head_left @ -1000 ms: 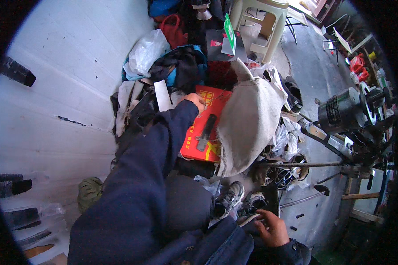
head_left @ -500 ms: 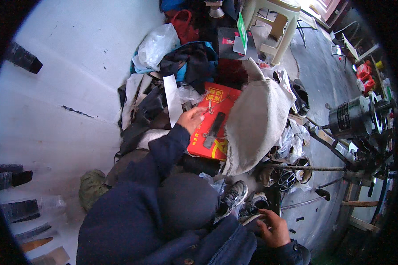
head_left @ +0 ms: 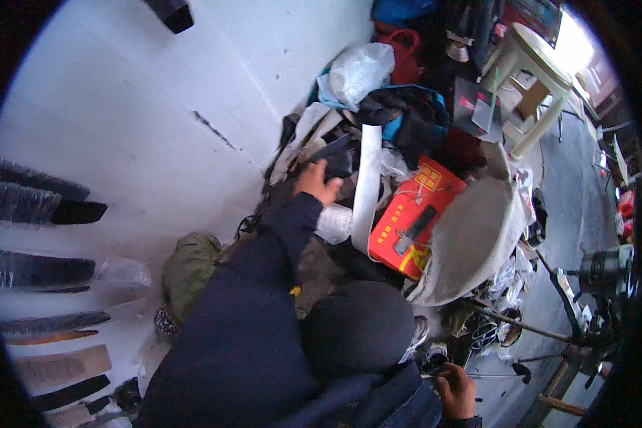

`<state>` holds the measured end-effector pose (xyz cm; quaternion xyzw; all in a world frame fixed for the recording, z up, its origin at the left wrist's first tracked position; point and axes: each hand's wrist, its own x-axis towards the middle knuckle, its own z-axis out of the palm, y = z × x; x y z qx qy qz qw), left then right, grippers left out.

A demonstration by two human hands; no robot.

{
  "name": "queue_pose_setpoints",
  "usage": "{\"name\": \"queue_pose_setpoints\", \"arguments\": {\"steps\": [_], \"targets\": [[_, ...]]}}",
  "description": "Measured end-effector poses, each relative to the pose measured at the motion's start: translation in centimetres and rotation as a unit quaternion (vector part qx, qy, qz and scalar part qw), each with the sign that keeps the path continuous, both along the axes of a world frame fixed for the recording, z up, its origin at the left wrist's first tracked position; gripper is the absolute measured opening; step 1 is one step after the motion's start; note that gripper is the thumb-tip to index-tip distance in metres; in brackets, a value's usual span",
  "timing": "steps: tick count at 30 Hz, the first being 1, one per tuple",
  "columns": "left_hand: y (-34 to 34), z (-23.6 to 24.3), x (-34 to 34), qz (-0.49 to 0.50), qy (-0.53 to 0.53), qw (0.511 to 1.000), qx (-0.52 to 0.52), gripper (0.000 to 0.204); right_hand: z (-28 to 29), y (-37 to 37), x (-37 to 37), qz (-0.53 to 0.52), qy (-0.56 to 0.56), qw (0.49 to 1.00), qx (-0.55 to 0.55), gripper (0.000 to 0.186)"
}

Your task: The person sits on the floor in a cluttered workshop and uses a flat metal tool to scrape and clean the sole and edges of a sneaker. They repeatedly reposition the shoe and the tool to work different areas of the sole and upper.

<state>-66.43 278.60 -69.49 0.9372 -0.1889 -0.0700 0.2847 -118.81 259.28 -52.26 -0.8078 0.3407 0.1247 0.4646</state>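
Note:
My left hand [head_left: 319, 183] reaches over a pile of dark scrap material, its fingers apart and empty. The fingertips are at a black piece [head_left: 337, 155], and I cannot tell if they press on it. Beside this hand are a clear plastic roll [head_left: 334, 224] and an upright white strip [head_left: 367, 185]. A red box [head_left: 389, 237] to the right carries a black strip [head_left: 415, 230] and a small silver tool [head_left: 422, 191], perhaps scissors. At the lower right my right hand [head_left: 455, 391] has curled fingers next to a dark shoe [head_left: 432, 357]; what it grips is mostly hidden.
Grey cloth [head_left: 471, 242] lies over the lap area beside the box. A cream stool [head_left: 535, 57] stands at the back right. A machine with a round motor [head_left: 606, 272] is at the right. Dark strips [head_left: 43, 267] hang along the white wall [head_left: 214, 78] at left.
My left hand has moved off the red box, leftward to the scrap pile. The view has turned left, so the box and stool sit farther right. My right hand stays low beside the shoes.

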Motion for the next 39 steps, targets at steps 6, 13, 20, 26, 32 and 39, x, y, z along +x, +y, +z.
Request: {"name": "queue_pose_setpoints", "arguments": {"steps": [6,13,20,26,32,39], "targets": [[-1.9,-0.6,-4.8,-0.096,0.081,0.981,0.147,0.1,-0.3,-0.2,0.5,-0.019,0.056,0.997,0.041,0.038],[-0.3,3.5,-2.2,-0.076,0.13,0.976,0.155,0.079,-0.5,0.2,2.1,-0.006,0.024,0.999,0.036,0.035],[5.5,2.8,-1.8,-0.068,0.065,0.974,0.207,0.079,-1.2,0.1,1.7,-0.04,0.124,0.987,0.093,0.041],[3.8,2.6,-6.5,-0.145,0.144,0.941,0.268,0.094,-2.6,-0.7,1.3,-0.012,0.073,0.996,0.052,0.034],[4.1,4.0,-6.2,-0.127,0.155,0.957,0.208,0.09,-3.0,-0.5,1.8,-0.01,0.068,0.997,0.047,0.035],[4.7,3.9,-6.7,-0.064,0.209,0.97,0.106,0.08,-3.4,-0.5,2.4,-0.01,0.102,0.994,0.044,0.033]]}}
